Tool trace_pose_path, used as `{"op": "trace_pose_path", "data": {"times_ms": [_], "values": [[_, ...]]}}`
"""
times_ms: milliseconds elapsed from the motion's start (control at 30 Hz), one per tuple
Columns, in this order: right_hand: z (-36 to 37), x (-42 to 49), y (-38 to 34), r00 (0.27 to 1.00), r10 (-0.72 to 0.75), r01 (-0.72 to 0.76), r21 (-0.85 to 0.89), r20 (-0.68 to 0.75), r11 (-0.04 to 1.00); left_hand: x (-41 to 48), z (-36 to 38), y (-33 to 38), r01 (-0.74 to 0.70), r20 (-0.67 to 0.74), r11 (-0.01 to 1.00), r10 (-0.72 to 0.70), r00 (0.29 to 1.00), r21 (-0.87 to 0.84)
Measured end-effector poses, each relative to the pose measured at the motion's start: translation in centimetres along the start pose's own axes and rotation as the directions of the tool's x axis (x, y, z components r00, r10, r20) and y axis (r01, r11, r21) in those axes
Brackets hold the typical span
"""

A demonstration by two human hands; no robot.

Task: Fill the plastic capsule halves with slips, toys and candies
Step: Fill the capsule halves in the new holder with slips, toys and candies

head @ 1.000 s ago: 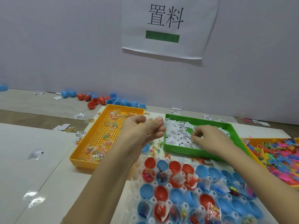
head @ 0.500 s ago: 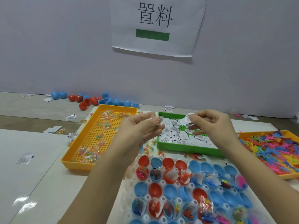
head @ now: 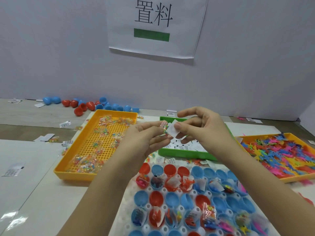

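We see both hands raised together over the middle of the table (head: pixel 30 167), above the left part of the green tray (head: pixel 184 155). The left hand (head: pixel 144 138) pinches a clear candy packet (head: pixel 164 128) between thumb and fingertips, and the right hand (head: pixel 204 130) pinches a white paper slip (head: pixel 171 132) under its thumb, its forefinger lifted free above. Packet and slip meet edge to edge between the two hands. The green tray below them holds a heap of printed slips (head: pixel 185 147). Left of it lies a yellow perforated tray (head: pixel 75 175) strewn with more candy packets (head: pixel 85 163), and at the right edge an orange tray (head: pixel 300 180) is piled with bright plastic toys (head: pixel 281 155). Nearest to us a white holder (head: pixel 126 212) carries rows of red and blue capsule halves (head: pixel 172 199); some stand bare, others hold a slip, a toy or candies. A few slips and packets lie loose on the table between the holder and the green tray. Far off, along the foot of the wall, loose capsules (head: pixel 85 106) lie scattered, and a paper sign (head: pixel 184 46) with a green bar hangs on the wall above.
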State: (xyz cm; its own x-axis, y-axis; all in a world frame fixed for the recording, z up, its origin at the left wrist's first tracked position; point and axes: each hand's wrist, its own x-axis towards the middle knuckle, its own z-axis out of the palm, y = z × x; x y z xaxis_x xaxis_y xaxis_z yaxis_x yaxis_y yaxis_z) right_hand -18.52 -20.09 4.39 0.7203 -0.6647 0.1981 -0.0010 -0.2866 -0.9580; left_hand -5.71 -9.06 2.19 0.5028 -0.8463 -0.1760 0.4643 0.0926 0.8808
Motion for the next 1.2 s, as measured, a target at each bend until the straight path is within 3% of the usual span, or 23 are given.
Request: {"op": "trace_pose_path", "data": {"times_ms": [267, 533, 633, 733, 800, 833, 900, 933, 967, 1000, 1200], "values": [[0.7, 0.4, 1.1, 0.998, -0.013, 0.007, -0.094, -0.064, 0.996, -0.3, 0.1, -0.3, -0.052, 0.122, 0.993, 0.039, 0.992, 0.104], [0.0, -0.3, 0.9, 0.996, 0.062, -0.065, -0.051, -0.061, 0.997, -0.4, 0.5, -0.7, -0.032, 0.088, 0.996, 0.025, 0.996, 0.079], [-3.5, -1.5, 0.9, 0.980, 0.068, -0.076, -0.033, -0.188, 0.997, -0.3, 0.7, -0.9, -0.022, 0.061, 0.998, 0.018, 0.998, 0.060], [-9.5, -2.7, 2.3, 0.903, 0.051, -0.122, -0.140, -0.426, 0.983, -0.3, 0.6, -0.8, -0.037, 0.070, 0.995, 0.030, 0.997, 0.088], [-14.2, -3.5, 3.6, 0.843, 0.022, -0.274, -0.394, -0.538, 0.877, -0.1, 0.4, -0.8, -0.080, 0.064, 0.981, 0.069, 0.996, 0.179], [-16.2, -3.7, 4.3, 0.848, 0.058, -0.389, -0.544, -0.527, 0.744, -0.1, 0.1, -0.7, -0.108, 0.054, 0.968, 0.098, 0.994, 0.228], [-19.9, -4.9, 5.5, 0.842, 0.303, -0.536, -0.752, -0.446, 0.385, 0.1, -0.2, -0.7, -0.145, 0.064, 0.953, 0.133, 0.989, 0.265], [-21.1, -5.6, 6.2, 0.808, 0.439, -0.534, -0.804, -0.393, 0.263, 0.1, -0.4, -0.6, -0.156, 0.073, 0.951, 0.142, 0.987, 0.267], [-21.7, -6.2, 6.6, 0.772, 0.528, -0.521, -0.828, -0.354, 0.206, 0.2, -0.5, -0.5, -0.165, 0.079, 0.948, 0.149, 0.986, 0.271], [-21.9, -6.7, 6.9, 0.760, 0.556, -0.520, -0.828, -0.336, 0.211, 0.3, -0.6, -0.5, -0.172, 0.085, 0.945, 0.155, 0.984, 0.277], [-21.4, -7.2, 7.3, 0.836, 0.394, -0.516, -0.791, -0.382, 0.329, 0.2, -0.7, -0.4, -0.185, 0.093, 0.935, 0.164, 0.982, 0.303]]}}
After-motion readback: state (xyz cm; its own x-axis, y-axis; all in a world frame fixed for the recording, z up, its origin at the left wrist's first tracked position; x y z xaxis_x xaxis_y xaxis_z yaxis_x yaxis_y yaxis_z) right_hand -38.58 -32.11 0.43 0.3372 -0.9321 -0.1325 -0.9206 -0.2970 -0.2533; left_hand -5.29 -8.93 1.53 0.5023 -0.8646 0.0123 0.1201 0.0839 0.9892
